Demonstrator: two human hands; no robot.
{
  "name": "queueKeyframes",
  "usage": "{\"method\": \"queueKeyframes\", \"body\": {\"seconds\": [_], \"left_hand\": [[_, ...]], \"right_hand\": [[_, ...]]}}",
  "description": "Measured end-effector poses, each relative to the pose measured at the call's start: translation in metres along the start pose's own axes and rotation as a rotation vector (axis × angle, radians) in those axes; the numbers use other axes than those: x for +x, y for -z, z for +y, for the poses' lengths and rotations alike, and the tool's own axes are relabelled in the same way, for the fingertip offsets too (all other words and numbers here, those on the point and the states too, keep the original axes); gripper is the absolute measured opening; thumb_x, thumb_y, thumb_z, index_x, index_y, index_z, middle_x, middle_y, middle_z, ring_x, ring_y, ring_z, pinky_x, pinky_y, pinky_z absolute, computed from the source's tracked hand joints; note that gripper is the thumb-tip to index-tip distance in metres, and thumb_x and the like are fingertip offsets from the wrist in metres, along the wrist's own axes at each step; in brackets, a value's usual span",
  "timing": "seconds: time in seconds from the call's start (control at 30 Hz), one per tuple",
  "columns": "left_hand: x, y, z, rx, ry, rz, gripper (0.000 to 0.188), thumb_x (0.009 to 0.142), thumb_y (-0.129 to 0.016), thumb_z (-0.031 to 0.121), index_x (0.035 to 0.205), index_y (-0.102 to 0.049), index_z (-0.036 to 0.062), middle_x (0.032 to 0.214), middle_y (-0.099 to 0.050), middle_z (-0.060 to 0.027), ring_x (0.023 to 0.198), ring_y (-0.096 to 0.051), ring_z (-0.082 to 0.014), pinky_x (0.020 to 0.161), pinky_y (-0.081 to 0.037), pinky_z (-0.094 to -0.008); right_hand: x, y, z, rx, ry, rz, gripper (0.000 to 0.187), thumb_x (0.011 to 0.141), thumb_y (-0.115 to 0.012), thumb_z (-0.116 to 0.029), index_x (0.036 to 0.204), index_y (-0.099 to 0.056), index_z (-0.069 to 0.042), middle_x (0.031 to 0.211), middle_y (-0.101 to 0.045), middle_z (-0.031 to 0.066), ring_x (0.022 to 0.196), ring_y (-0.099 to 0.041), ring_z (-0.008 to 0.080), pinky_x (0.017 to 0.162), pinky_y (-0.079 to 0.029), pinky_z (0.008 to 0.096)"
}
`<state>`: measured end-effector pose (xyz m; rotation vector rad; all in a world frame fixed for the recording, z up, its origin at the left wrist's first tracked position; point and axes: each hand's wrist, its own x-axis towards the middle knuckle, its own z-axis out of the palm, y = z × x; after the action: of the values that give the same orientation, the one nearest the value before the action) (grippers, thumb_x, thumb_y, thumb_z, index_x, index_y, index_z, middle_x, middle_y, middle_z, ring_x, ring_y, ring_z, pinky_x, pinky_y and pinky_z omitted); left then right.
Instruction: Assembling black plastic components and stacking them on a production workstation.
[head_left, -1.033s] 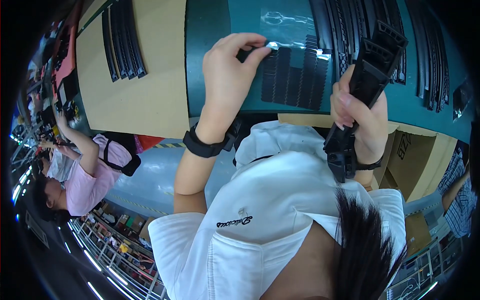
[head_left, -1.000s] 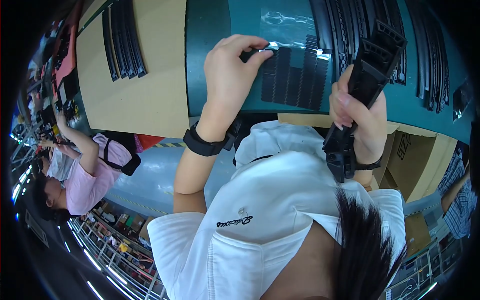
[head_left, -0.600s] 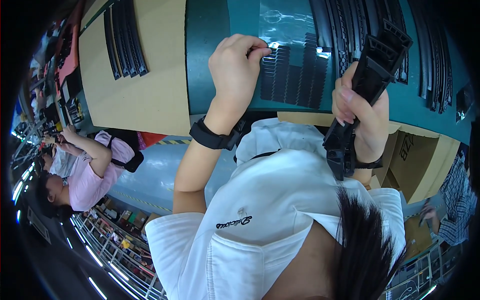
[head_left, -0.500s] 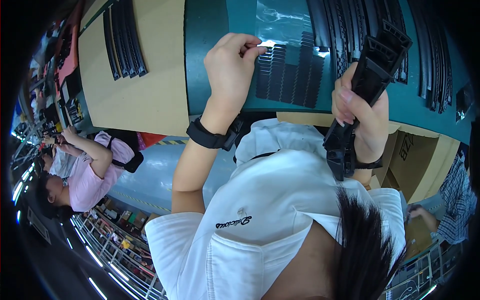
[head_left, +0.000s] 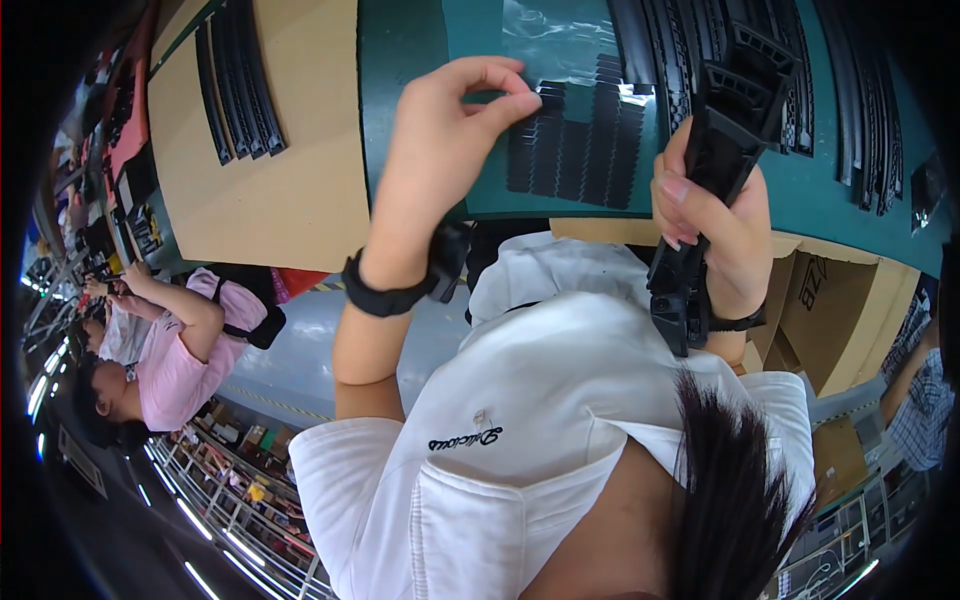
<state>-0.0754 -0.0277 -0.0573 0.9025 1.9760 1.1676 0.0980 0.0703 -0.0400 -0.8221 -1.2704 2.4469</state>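
Note:
My left hand (head_left: pixel 440 130) is over the green table with thumb and index finger pinched together at the upper left of a sheet of black adhesive-looking strips (head_left: pixel 575 155). Anything between those fingertips is too small to make out. The strips have jagged edges and lie on a glossy clear film (head_left: pixel 560 30). My right hand (head_left: pixel 725 215) is wrapped around a long black plastic part (head_left: pixel 735 120) with a ribbed, open-framed upper end. The part's lower end reaches down past my right wrist, close to my shirt.
Long black plastic strips lie in rows on the green table (head_left: pixel 410 60), at the back and right (head_left: pixel 865 110). Several more (head_left: pixel 240 90) rest on a cardboard sheet (head_left: pixel 310 190) at left. An open cardboard box (head_left: pixel 850 320) stands below the table's right side. Another person (head_left: pixel 180 350) works at left.
My left hand has shifted slightly left, its wrist swinging outward, with thumb and index still together near the strips. My right hand keeps its grip, with the black part barely moved.

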Motion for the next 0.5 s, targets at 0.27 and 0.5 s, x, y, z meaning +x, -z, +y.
{"method": "queueKeyframes", "body": {"seconds": [0.27, 0.5], "left_hand": [[-0.001, 0.026, 0.060, -0.437, -0.006, -0.380, 0.009, 0.076, -0.052, 0.004, 0.082, -0.054, -0.0018, 0.099, -0.054, -0.0171, 0.095, -0.050, -0.0217, 0.081, -0.039, -0.0309], [0.009, 0.020, 0.057, -0.491, -0.018, -0.388, 0.009, 0.076, -0.052, 0.004, 0.082, -0.055, -0.0019, 0.099, -0.054, -0.0165, 0.094, -0.051, -0.0208, 0.080, -0.039, -0.0301]], "right_hand": [[-0.004, -0.005, -0.003, -0.025, -0.036, -0.083, 0.013, 0.069, -0.058, -0.003, 0.066, -0.045, -0.003, 0.052, -0.041, -0.0034, 0.044, -0.034, 0.0022, 0.041, -0.026, 0.0182], [-0.008, -0.010, -0.004, -0.058, -0.014, -0.033, 0.013, 0.068, -0.060, -0.002, 0.068, -0.047, -0.004, 0.059, -0.043, -0.0041, 0.051, -0.037, 0.0028, 0.047, -0.030, 0.0182]]}}
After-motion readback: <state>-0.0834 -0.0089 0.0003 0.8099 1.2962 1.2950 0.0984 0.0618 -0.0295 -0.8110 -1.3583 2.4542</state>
